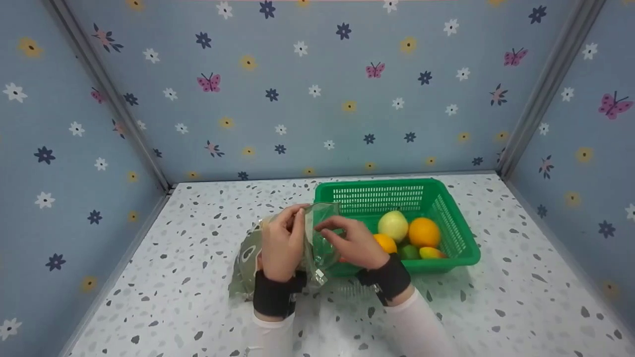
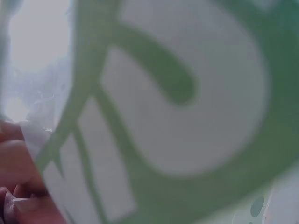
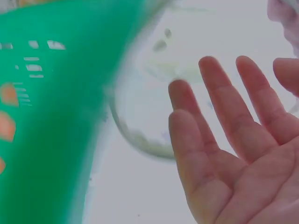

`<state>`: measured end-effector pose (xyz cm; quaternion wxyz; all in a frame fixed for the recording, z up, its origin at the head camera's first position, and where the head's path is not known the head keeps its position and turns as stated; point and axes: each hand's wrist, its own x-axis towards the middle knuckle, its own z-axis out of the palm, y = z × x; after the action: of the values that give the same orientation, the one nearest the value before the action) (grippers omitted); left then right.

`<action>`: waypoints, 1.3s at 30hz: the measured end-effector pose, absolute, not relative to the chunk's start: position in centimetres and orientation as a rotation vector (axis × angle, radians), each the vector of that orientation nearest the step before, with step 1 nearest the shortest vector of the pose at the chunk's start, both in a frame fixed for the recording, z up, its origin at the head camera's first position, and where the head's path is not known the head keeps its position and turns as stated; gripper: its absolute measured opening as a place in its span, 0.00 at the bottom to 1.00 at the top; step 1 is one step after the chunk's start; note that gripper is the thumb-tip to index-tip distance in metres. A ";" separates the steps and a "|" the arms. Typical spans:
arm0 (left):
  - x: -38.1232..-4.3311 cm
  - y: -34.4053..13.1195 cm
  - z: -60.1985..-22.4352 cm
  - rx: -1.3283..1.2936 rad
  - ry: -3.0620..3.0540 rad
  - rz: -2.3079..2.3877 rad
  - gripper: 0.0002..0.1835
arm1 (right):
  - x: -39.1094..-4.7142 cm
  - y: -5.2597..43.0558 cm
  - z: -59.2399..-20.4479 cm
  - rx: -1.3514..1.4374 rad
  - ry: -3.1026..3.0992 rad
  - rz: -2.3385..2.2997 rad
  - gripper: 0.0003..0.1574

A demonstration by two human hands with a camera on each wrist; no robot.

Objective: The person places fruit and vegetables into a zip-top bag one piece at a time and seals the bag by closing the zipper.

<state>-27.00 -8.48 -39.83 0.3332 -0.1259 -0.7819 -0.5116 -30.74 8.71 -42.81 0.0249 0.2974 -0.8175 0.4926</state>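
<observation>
A clear plastic bag printed in green [image 1: 243, 265] lies on the speckled table, its see-through end [image 1: 323, 213] spread before the green basket [image 1: 469, 255]. My left hand [image 1: 283, 243] pinches the edge of that bag between thumb and fingers. In the left wrist view the printed plastic [image 2: 224, 140] covers most of the picture, and the left hand's fingers [image 2: 28, 186] show at the lower left. Just right of the see-through end is my right hand [image 1: 357, 243]. Its fingers [image 3: 224, 98] are spread and relaxed with nothing held, in the right wrist view. What the bag contains is hidden.
Inside the basket are a pale yellow-green round fruit [image 1: 393, 226], an orange [image 1: 424, 232], a second orange fruit [image 1: 386, 243], a green fruit [image 1: 409, 253] and a yellow one [image 1: 432, 253]. Flower-patterned walls [image 1: 317, 99] enclose the table [image 1: 198, 297] at the back and sides.
</observation>
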 end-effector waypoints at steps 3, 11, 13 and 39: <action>-27.1 -8.5 -39.8 -0.329 -2.033 -1.327 0.09 | -31.0 10.0 -42.2 0.855 -2.491 1.563 0.14; -27.3 -8.6 -39.6 -0.338 -2.017 -1.301 0.09 | -32.0 13.8 -40.7 0.610 -2.410 1.537 0.12; -27.3 -8.6 -39.7 -0.339 -2.014 -1.304 0.09 | -32.4 14.6 -40.3 0.559 -2.396 1.520 0.12; -27.3 -9.1 -39.8 -0.355 -1.994 -1.303 0.09 | -38.2 12.4 -43.3 0.947 -3.060 0.555 0.22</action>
<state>-27.30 -9.06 -39.76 0.3586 -0.1377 -0.7730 -0.5049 -38.24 12.38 -43.28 -0.0545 0.2909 -0.9399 0.1705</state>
